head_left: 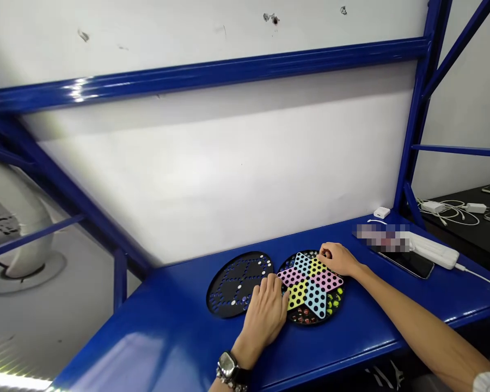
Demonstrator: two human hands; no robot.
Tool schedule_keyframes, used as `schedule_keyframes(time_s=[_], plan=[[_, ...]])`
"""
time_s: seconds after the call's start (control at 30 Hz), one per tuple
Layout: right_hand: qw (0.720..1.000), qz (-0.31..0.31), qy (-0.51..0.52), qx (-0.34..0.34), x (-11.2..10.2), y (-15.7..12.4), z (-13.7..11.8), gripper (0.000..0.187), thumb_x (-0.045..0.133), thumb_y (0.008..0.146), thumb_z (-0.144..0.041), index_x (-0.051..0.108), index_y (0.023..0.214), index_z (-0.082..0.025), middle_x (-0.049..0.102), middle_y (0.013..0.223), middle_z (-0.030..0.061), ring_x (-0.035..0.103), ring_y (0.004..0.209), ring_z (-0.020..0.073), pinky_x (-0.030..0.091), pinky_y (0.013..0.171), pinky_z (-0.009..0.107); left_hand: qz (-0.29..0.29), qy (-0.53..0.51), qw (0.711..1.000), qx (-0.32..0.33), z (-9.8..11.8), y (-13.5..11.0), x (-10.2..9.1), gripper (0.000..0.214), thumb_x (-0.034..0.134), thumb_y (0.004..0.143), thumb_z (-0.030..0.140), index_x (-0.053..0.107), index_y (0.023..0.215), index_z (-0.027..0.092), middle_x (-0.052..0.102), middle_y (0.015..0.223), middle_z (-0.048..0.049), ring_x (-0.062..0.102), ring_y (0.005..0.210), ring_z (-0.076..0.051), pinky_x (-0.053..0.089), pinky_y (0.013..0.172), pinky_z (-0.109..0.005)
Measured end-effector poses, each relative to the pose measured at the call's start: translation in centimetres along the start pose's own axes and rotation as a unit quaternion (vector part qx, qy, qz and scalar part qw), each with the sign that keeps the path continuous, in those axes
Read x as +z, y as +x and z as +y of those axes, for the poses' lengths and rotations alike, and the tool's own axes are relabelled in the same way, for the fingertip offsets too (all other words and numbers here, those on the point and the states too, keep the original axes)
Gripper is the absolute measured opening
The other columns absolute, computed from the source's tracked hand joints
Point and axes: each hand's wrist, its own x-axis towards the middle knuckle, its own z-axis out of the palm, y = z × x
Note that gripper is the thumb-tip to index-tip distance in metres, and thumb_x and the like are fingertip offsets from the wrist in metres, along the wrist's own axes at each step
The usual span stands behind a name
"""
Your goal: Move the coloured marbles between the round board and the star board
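Hands (264,310): 2, at 1 star board (307,281)

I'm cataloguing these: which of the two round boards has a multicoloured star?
The right-hand board: it bears a pink, yellow and light-blue star, while the left-hand board has a black face.

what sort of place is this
Likely an indoor workspace, perhaps a workshop or office: a glossy blue frame rises behind a blue table, with a marked white wall and white chargers.

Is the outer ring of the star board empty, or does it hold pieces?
Not empty: yellow-green pieces lie in its lower right, red pieces along its near side. The left hand hides its lower left.
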Motion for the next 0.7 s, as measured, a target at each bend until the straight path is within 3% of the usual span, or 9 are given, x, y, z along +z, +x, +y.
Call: schedule_keyframes(time_s=[0.23,0.43,0.7], plan=[[1.000,0.000,0.000,-0.009,0.09,0.08,0.26,0.020,0.055,0.085,-0.036,0.058,0.072,-0.021,0.056,0.067,-0.0014,0.048,0.062,0.0123,0.031,0.057,0.024,-0.003,-0.074,0.997,0.007,-0.43,-0.03,0.53,0.034,0.023,0.100,0.032,0.054,0.099,0.019,0.057,0.100,-0.0081,0.053,0.086,-0.020,0.042,0.077,-0.035],[1.000,-0.004,-0.006,-0.011,0.01,0.05,0.21,0.019,0.055,0.085,-0.035,0.058,0.073,-0.021,0.056,0.067,-0.0014,0.049,0.063,0.0125,0.031,0.057,0.024,-0.042,-0.086,0.995,0.011,-0.60,0.15,0.56,0.034,0.020,0.101,0.030,0.051,0.096,0.019,0.056,0.096,-0.0072,0.055,0.077,-0.018,0.042,0.070,-0.031],[1.000,-0.007,-0.003,-0.009,-0.10,0.06,0.13,0.019,0.055,0.085,-0.035,0.059,0.073,-0.021,0.057,0.068,-0.0011,0.049,0.063,0.0125,0.032,0.058,0.024,-0.059,-0.138,0.989,0.008,-1.00,0.59,0.56,0.031,0.022,0.101,0.030,0.050,0.091,0.023,0.062,0.089,-0.0032,0.059,0.068,-0.015,0.035,0.060,-0.028]])
